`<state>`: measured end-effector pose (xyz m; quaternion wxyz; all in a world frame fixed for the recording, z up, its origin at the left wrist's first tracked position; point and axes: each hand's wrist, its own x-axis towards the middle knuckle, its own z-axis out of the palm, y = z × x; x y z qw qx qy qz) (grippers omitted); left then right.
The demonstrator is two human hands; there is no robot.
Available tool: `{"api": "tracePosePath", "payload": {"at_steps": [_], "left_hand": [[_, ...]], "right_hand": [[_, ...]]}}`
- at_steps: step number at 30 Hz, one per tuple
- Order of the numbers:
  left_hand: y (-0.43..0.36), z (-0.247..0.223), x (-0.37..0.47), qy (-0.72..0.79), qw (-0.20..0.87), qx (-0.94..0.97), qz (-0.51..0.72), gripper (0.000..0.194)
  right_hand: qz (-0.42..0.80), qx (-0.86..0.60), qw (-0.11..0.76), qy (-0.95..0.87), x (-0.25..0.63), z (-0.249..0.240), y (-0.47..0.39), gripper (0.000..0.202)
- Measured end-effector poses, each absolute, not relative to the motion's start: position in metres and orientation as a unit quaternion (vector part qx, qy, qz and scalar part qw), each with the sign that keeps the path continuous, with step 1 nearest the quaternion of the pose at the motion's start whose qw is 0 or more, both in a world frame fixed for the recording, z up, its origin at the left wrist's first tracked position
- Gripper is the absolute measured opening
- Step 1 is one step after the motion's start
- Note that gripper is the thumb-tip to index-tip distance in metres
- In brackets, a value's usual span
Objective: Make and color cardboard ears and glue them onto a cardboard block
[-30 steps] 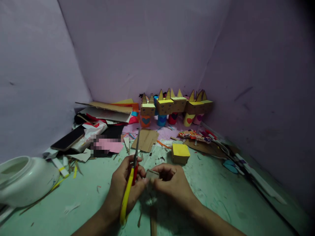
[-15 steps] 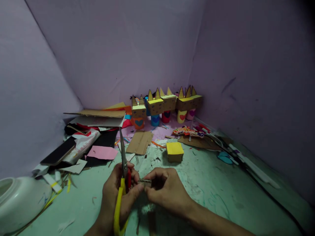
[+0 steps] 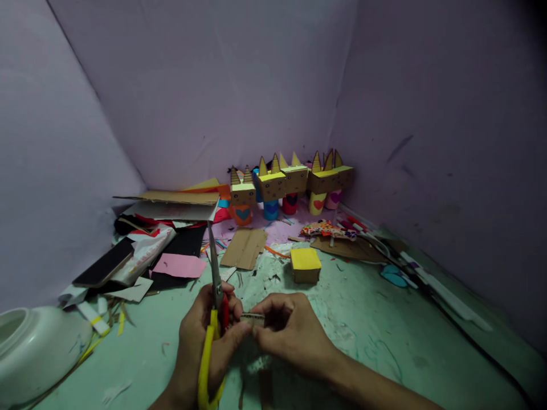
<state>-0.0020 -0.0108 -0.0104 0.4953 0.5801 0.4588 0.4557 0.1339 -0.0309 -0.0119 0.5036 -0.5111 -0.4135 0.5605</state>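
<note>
A small cardboard piece (image 3: 252,320) is pinched between the fingertips of the left grip (image 3: 223,352) and right grip (image 3: 294,333), both narrow, over a green counter (image 3: 363,324). The left grip also holds scissors (image 3: 216,276), blades pointing forward. A light, even pinch at the edges should spare the corrugated layer, with the blades best angled clear of the right fingers. Beyond the right grip sits a yellow-topped box (image 3: 305,267).
</note>
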Motion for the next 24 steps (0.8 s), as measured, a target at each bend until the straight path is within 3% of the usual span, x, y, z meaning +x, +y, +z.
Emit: {"api": "tracePosePath", "payload": {"at_steps": [12,24], "left_hand": [[-0.011,-0.013,-0.003,0.438,0.5,0.585,0.464,0.04],[-0.006,-0.015,-0.001,0.42,0.573,0.526,0.468,0.036]], "right_hand": [[0.561,-0.514,0.505,-0.407,0.135,-0.015,-0.028,0.011],[0.695,-0.363,0.603,-0.145,0.16,-0.009,-0.014,0.019]]}}
